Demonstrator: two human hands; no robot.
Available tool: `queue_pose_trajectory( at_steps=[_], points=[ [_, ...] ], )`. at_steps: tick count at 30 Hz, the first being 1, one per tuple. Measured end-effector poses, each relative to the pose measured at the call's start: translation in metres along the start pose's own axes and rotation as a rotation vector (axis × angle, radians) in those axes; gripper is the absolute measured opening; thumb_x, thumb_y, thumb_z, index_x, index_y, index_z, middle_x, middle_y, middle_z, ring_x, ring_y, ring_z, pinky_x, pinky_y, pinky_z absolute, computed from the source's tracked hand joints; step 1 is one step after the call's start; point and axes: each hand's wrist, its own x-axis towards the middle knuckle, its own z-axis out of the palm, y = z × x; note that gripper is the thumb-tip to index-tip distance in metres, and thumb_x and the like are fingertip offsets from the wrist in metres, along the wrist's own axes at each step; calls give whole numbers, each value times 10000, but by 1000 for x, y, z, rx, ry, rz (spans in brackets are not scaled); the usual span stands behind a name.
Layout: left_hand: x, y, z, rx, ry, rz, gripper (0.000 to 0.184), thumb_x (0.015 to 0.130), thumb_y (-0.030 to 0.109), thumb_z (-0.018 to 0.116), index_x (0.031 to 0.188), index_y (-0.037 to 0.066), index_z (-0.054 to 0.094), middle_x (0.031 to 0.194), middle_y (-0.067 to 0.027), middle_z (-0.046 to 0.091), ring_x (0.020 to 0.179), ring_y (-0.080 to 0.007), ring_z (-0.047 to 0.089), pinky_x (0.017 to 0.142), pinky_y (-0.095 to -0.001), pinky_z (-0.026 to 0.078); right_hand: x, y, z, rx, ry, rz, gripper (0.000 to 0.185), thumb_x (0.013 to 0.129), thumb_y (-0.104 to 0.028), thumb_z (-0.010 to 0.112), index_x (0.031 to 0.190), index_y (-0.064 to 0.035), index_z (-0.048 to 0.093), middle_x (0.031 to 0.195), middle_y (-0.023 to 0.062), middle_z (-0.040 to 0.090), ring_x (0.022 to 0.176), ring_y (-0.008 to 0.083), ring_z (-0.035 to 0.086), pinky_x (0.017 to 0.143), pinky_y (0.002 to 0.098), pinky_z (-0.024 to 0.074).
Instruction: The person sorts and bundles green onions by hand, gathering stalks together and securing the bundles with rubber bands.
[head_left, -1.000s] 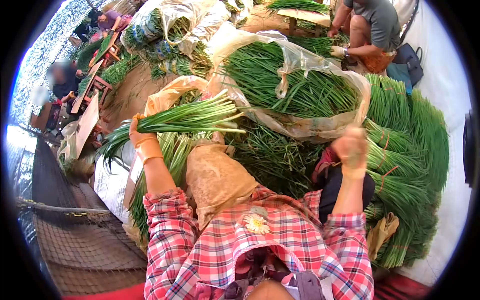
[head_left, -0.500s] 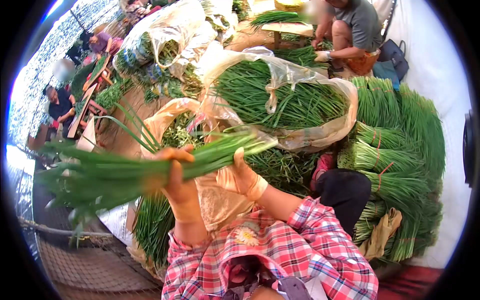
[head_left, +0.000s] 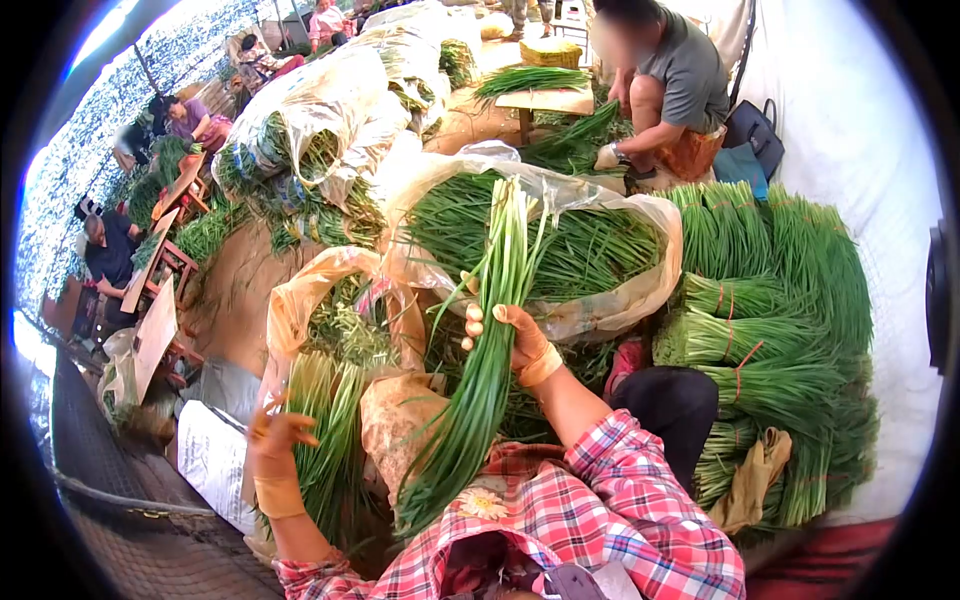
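My right hand (head_left: 525, 342) grips a bunch of garlic chives (head_left: 493, 290). Its pale stem ends point up and away, while the green leaves hang down towards my lap. Low on the left is my left hand (head_left: 283, 440), slightly blurred, holding nothing, its fingers apart. It is beside a heap of chives (head_left: 333, 430) standing with pale ends up; whether it touches them I cannot tell. Beyond the held bunch lies a large clear plastic bag (head_left: 655, 285) full of loose chives. A smaller plastic bag (head_left: 285, 320) with trimmings is left of it.
Banded chive bundles (head_left: 770, 330) are stacked on my right, with a brown cloth (head_left: 757, 480) on them. A person (head_left: 685, 85) sits far right by a low table (head_left: 545, 100). Other people work at far left near wooden boards (head_left: 155, 330). Large wrapped sacks (head_left: 330, 110) stand behind.
The chive bunch has swung from lying sideways to upright, pale ends up. My left hand has let go of it and moved down left. My right hand now holds it alone.
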Motion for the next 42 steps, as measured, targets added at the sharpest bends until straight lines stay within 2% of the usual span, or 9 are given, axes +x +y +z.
queue_pose_trajectory(
  at_steps=[2,6,7,17,20,26,30,35,42],
  points=[
    [15,18,41,-91,153,92,437,845,192,568,1227,0,481,1059,-185,618,839,-225,645,693,-324,545,-3,7,0,-19,10,-17,397,767,-203,653,1112,-73,508,944,57,546,819,211,574,784,424,508],
    [55,-57,137,-333,-427,-155,561,685,103,642,1210,-17,487,1126,-149,577,1040,-245,560,908,-341,443,-3,21,14,66,-44,15,499,728,-149,638,1198,-92,481,1007,55,550,848,202,565,791,427,497],
    [52,-49,176,94,-601,-198,559,664,49,658,1194,-17,492,1078,-137,586,1030,-250,563,913,-337,434,-4,24,17,33,-4,-10,513,725,-154,641,1208,-90,481,1017,58,559,849,201,566,792,415,498],
    [25,-78,235,-187,-370,-541,394,736,32,660,1089,-28,495,867,-111,634,615,-233,637,538,-337,540,-40,8,17,-146,244,-68,535,796,-328,670,1216,-59,476,1121,94,584,949,208,605,840,347,512],
    [23,-74,236,226,-359,-427,507,708,90,710,1135,-31,465,867,-104,637,603,-208,635,542,-321,534,-36,26,3,-548,405,-90,517,801,-278,664,1213,-26,480,1080,94,586,940,213,596,870,374,495],
    [23,-99,216,-35,-482,-197,611,629,169,800,1143,-1,514,944,-63,629,865,-181,599,819,-320,469,-37,40,5,-84,427,-10,474,719,-193,664,1130,6,538,992,98,609,896,211,601,826,336,511],
    [10,-74,224,-367,-504,-641,470,666,88,754,1091,5,573,894,-40,621,791,-136,591,706,-286,486,-39,41,10,-121,425,42,495,717,-224,692,1137,-11,539,1001,76,603,901,218,592,842,339,488],
    [15,-89,200,-112,-368,-525,452,673,48,723,1090,6,556,881,-91,633,758,-164,602,665,-287,499,-42,-18,18,-1174,863,-378,941,773,-251,722,1422,-21,81,939,106,606,949,215,576,943,350,410],
    [10,-54,178,543,-273,-283,469,637,140,704,1054,-6,548,898,-115,625,831,-215,599,757,-321,471,-5,-54,67,-1706,615,-261,738,728,-337,745,1250,61,410,678,50,604,644,116,564,592,235,466]
  ],
)
